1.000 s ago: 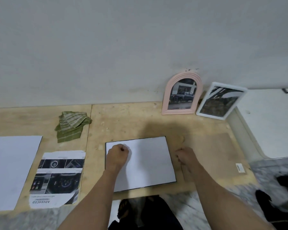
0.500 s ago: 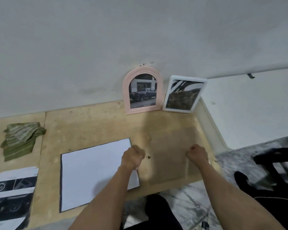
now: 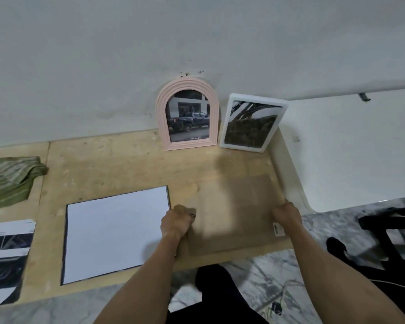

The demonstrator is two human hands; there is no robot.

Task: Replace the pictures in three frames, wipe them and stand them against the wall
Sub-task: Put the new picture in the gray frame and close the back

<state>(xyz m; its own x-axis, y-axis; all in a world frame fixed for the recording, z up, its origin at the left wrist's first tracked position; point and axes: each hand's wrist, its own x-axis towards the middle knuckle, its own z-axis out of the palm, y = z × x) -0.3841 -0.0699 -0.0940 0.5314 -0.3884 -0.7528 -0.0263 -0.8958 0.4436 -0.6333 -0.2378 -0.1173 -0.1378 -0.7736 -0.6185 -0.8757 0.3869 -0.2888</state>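
A brown backing board (image 3: 234,206) lies on the right part of the wooden table (image 3: 115,164). My left hand (image 3: 177,222) grips its left edge and my right hand (image 3: 285,216) grips its right edge, fingers curled. Left of the board a thin black frame (image 3: 112,232) lies flat, filled by a blank white sheet. Two frames stand against the wall: a pink arched frame (image 3: 187,115) with a picture of a dark pickup, and a white rectangular frame (image 3: 253,122) tilted beside it.
A folded green cloth (image 3: 14,178) sits at the far left of the table. A printed car sheet (image 3: 5,249) lies at the left edge. A white surface (image 3: 348,148) adjoins the table on the right, with a black stool (image 3: 388,235) below it.
My view has swung right. Both hands left the black frame, moved right and took hold of the backing board's two side edges.
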